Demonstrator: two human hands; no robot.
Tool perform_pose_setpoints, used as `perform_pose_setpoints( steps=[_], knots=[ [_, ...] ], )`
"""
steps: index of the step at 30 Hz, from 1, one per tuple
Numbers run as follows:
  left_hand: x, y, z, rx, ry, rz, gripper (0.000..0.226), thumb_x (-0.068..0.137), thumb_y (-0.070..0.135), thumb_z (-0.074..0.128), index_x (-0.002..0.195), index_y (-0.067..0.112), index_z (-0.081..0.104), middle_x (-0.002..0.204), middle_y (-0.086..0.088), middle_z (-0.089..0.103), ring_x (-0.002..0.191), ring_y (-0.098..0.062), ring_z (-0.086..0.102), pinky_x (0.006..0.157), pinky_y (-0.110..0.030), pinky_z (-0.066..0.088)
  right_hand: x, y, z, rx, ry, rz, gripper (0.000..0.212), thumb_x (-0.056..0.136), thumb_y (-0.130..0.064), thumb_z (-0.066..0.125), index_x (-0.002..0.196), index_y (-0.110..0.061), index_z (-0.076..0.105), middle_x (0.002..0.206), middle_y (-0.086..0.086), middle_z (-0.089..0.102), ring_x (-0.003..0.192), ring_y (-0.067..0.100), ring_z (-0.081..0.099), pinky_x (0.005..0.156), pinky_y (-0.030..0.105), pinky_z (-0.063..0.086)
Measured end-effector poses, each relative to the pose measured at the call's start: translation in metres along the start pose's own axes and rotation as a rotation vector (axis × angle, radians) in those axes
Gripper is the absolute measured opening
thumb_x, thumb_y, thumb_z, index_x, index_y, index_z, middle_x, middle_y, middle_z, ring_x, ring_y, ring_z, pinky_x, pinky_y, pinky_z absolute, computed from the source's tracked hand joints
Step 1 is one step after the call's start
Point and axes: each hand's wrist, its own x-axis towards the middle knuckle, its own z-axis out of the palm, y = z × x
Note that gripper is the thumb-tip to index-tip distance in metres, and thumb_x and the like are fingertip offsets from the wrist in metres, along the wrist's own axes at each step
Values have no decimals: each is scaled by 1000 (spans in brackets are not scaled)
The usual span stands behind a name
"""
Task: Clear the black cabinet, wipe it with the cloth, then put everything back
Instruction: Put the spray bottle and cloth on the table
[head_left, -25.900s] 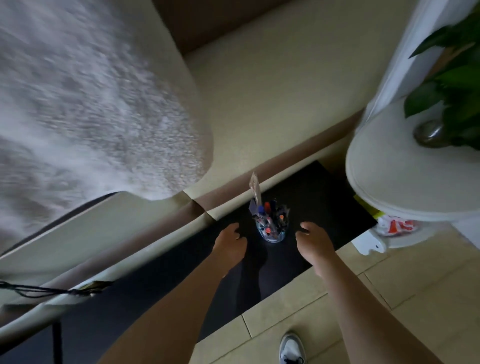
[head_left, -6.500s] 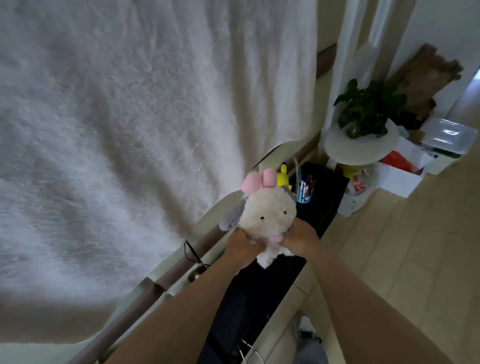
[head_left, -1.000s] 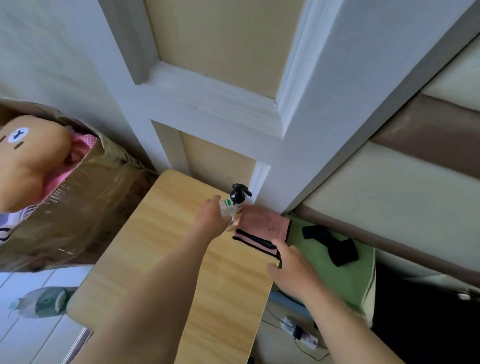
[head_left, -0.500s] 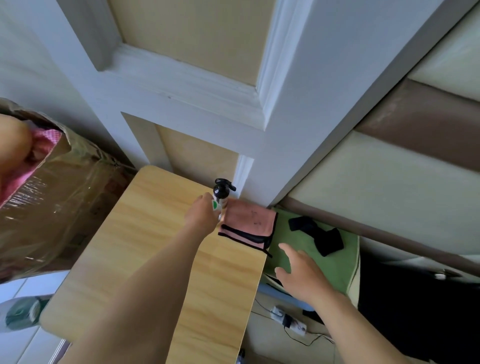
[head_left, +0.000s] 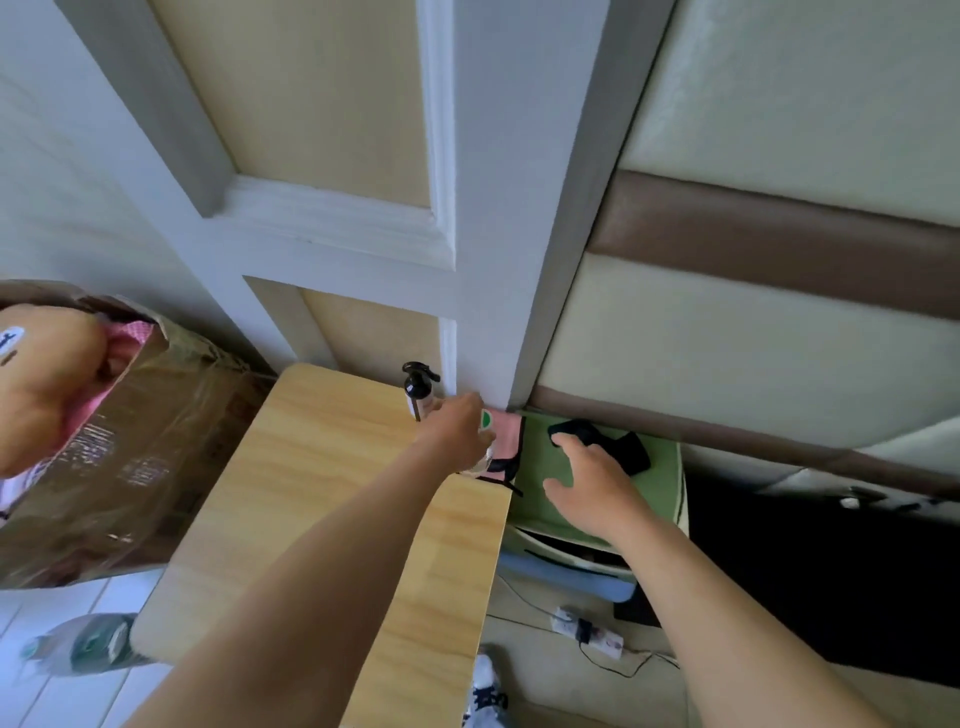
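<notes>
pix_01: While the left hand (head_left: 457, 436) is out at the far right corner of the wooden surface (head_left: 322, 493), what's its grip on? Looks like the pump bottle (head_left: 415, 387) to me.

dustbunny: Yep, clamped round the clear body, black pump head poking out past the knuckles, bottle tilted. The pink cloth (head_left: 504, 441) with black trim lies on that same corner, right against the hand and partly hidden by it.

pix_01: And the right hand (head_left: 592, 483)?

dustbunny: Grip apart, fingers spread, holding nothing. It hangs over the green box (head_left: 665, 462) just beside the surface, fingertips close to a black item (head_left: 628, 449) lying on the green top. Touching or not, can't tell.

pix_01: And the black cabinet (head_left: 831, 571)?

dustbunny: Dark block on the right, next to the green box, against the padded wall (head_left: 753, 338). Too dark to see its top properly. Far left there's a cardboard box (head_left: 130, 467) with a plush toy (head_left: 41, 389) in it, and a power strip (head_left: 587, 629) on the floor (head_left: 550, 670).
</notes>
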Motion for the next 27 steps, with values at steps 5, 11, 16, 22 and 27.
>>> perform_pose_setpoints(
  steps=[5,11,16,22,27],
  knots=[
    [-42,84,6,32,-16,109,40,97,36,60,129,13,49,119,-8,59,95,-25,56,77,-34,48,-48,39,-40,21,88,-13,63,97,-35,53,154,-29,27,142,8,46,118,27,53,93,42,50],
    [-96,200,37,56,-45,261,40,93,41,65,122,15,55,116,-7,62,96,-24,60,76,-33,48,-121,124,-90,91,175,12,74,95,-32,63,157,-18,26,157,8,38,141,27,41,111,41,41],
    [-142,319,80,172,-85,410,38,90,43,68,115,17,57,111,-4,59,92,-20,56,66,-28,39,-198,216,-125,192,268,28,78,87,-34,74,153,-17,34,153,6,44,139,25,43,109,39,42],
    [-199,456,157,252,-150,558,33,88,46,70,101,20,55,99,2,55,89,-19,54,70,-30,40,-287,337,-146,417,362,94,66,82,-30,78,139,-22,46,134,5,58,110,18,55,86,28,44],
    [-250,551,217,300,-245,691,26,86,39,68,95,16,60,93,2,63,89,-21,62,73,-36,54,-345,418,-154,532,439,172,51,70,-36,80,114,-30,56,104,-8,68,95,14,66,88,39,57]
  ],
)
